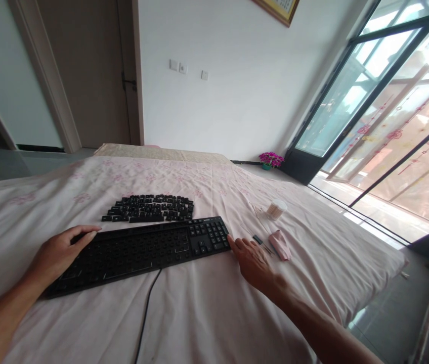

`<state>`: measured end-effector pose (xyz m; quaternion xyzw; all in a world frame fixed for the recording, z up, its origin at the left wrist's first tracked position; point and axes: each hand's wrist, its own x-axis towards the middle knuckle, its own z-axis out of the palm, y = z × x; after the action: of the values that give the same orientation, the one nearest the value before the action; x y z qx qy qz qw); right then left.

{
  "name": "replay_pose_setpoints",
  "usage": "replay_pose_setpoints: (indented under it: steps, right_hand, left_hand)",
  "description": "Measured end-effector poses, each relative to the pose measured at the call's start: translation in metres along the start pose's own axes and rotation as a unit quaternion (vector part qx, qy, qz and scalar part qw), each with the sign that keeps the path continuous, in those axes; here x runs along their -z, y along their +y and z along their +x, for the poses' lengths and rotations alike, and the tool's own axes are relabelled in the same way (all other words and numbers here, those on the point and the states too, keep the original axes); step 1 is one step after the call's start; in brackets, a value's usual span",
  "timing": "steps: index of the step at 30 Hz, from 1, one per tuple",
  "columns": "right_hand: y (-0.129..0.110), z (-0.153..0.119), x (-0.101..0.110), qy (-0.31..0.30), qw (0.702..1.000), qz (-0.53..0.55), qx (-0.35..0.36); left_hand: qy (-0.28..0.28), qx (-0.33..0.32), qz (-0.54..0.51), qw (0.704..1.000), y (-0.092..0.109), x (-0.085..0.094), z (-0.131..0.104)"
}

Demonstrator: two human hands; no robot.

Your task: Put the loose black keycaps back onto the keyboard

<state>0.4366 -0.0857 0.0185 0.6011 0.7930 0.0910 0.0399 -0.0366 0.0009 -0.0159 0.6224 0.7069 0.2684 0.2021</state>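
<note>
A black computer keyboard (169, 246) lies slantwise on the bed. Its main key area is stripped of keycaps, while the number pad at the right end still has them. My left hand (65, 247) grips the keyboard's left end, its fingers reaching the far edge. At the opposite end, my right hand (250, 258) rests on the sheet, fingers loosely bent and a fingertip touching the keyboard's edge. Just beyond the keyboard, loose black keycaps (154, 208) are laid out in rows. A black cable (148, 303) runs from the keyboard toward me.
Right of the keyboard are a pink folded cloth (280, 245), a small dark-handled tool (257, 239) and a clear tub of cotton swabs (276, 209), with a few loose swabs beside it. A pale flowered sheet (214, 313) covers the bed. Pink flowers (270, 160) stand by the glass door.
</note>
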Motion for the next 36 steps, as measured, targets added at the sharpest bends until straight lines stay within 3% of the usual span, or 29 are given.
replay_pose_setpoints:
  steps: [5,9,12,18,21,23,26,28,32,36]
  right_hand:
    - [0.012,0.001,-0.004,0.004,0.995,0.095,-0.016]
    - [0.026,0.013,-0.005,0.042,0.976,0.201,-0.071]
    - [0.025,0.023,-0.002,0.059,0.980,0.170,-0.086]
    - [0.005,0.031,0.005,0.040,0.997,0.052,-0.040]
    - [0.012,0.036,0.001,0.040,0.995,0.085,-0.027]
    - [0.024,0.042,-0.008,0.045,0.980,0.188,-0.049]
    - [0.041,0.056,-0.025,0.077,0.909,0.384,-0.142]
    - [0.044,0.065,-0.037,0.092,0.873,0.447,-0.171]
    - [0.032,0.076,-0.052,0.115,0.883,0.430,-0.150]
    - [0.021,0.079,-0.049,0.131,0.892,0.393,-0.178]
  left_hand:
    - [0.004,-0.015,-0.006,1.000,-0.003,-0.001,0.002]
    - [0.010,-0.017,-0.005,1.000,-0.004,-0.001,0.003]
    - [0.010,-0.015,-0.009,1.000,-0.004,-0.002,0.004]
    - [0.001,-0.030,-0.023,0.999,-0.007,-0.001,0.004]
    - [0.001,-0.031,-0.024,0.999,-0.009,-0.002,0.005]
    - [0.004,-0.032,-0.025,0.999,-0.010,-0.002,0.006]
    - [0.007,-0.037,-0.033,0.999,-0.010,-0.002,0.006]
    - [0.005,-0.057,-0.057,0.997,-0.008,-0.002,0.004]
    - [-0.012,-0.095,-0.143,0.985,0.000,-0.003,-0.003]
    - [-0.013,-0.097,-0.183,0.978,0.005,-0.008,-0.008]
